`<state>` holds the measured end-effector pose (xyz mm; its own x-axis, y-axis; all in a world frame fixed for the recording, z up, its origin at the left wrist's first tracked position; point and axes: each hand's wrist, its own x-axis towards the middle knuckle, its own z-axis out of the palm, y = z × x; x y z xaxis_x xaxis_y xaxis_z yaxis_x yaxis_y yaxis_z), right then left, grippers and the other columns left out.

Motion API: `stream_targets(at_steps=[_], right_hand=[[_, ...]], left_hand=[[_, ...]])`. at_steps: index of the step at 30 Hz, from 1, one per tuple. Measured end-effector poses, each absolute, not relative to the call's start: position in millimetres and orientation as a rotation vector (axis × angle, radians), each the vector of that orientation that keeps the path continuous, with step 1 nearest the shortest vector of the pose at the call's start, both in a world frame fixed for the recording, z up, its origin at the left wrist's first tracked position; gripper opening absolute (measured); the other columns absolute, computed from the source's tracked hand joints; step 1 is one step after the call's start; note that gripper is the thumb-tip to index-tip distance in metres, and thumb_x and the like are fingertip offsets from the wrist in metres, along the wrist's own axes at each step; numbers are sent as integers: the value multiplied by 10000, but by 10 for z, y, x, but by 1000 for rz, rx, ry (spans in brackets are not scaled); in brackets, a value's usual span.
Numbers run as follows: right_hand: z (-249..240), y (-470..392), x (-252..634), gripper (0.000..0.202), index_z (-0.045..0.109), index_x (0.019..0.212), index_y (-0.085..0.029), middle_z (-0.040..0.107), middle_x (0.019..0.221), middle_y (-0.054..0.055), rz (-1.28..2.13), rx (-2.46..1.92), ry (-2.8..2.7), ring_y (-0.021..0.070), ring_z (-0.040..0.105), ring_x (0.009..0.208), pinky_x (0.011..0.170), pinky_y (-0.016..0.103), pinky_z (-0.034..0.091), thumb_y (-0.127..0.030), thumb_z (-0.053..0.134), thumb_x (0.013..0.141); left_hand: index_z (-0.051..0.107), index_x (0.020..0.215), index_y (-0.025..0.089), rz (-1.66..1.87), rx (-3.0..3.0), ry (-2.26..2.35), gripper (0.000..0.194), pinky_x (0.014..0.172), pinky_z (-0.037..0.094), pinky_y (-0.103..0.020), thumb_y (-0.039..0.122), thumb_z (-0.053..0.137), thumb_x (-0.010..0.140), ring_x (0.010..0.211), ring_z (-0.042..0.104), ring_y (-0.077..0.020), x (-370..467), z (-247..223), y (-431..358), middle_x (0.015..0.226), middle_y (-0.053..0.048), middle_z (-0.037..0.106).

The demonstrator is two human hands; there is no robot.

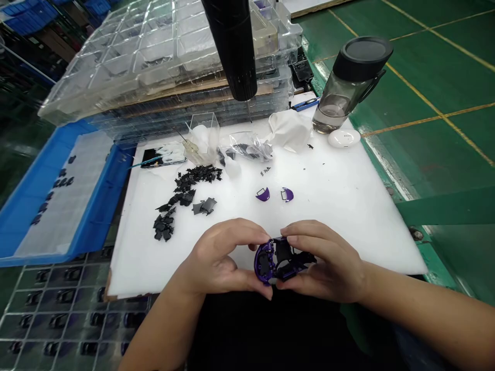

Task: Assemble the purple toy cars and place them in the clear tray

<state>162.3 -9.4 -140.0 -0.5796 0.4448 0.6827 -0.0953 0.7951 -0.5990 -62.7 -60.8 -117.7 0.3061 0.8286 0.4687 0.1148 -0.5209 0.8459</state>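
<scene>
Pinching a purple-black part [264, 264] at the board's [398, 260] near edge, my left hand [218, 257] and right hand [334, 263] seem mid-fitting, needing steady alignment.

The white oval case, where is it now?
In the head view, the white oval case lies at the right, just beside the base of the transparent bottle with black lid.

The bottle [337, 87] seems to stand behind the white case [344, 138].
</scene>
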Motion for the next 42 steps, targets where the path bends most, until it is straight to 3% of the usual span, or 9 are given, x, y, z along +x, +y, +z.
stream_targets(at_steps=[13, 31, 42], right_hand=[[-1428, -83, 1598, 525, 490, 1256, -90, 623, 1089, 187, 720, -250, -2078, 227, 623, 1052, 855, 346, 580, -337, 717, 852], [-1400, -98, 1634, 538, 523, 1194, -81, 674, 1042, 179, 621, -276, -2050, 215, 666, 1007, 864, 328, 577, -318, 784, 787], [-1402, -102, 1619, 516, 529, 1154, -83, 683, 1021, 180, 596, -309, -2050, 208, 671, 998, 861, 317, 570, -341, 785, 788]], left_hand=[[605, 1194, 131, 1259, 1891, 844, 565, 728, 556, -292, 360, 886, 760, 855, 645, -227, -632, -1166, -609, 984, -122, 658], [592, 1236, 144, 1211, 1889, 843, 606, 776, 562, -324, 340, 898, 751, 903, 643, -249, -647, -1183, -609, 1040, -131, 650], [604, 1219, 167, 1163, 1855, 931, 616, 808, 540, -373, 408, 903, 738, 934, 623, -280, -671, -1216, -620, 1046, -135, 635]])
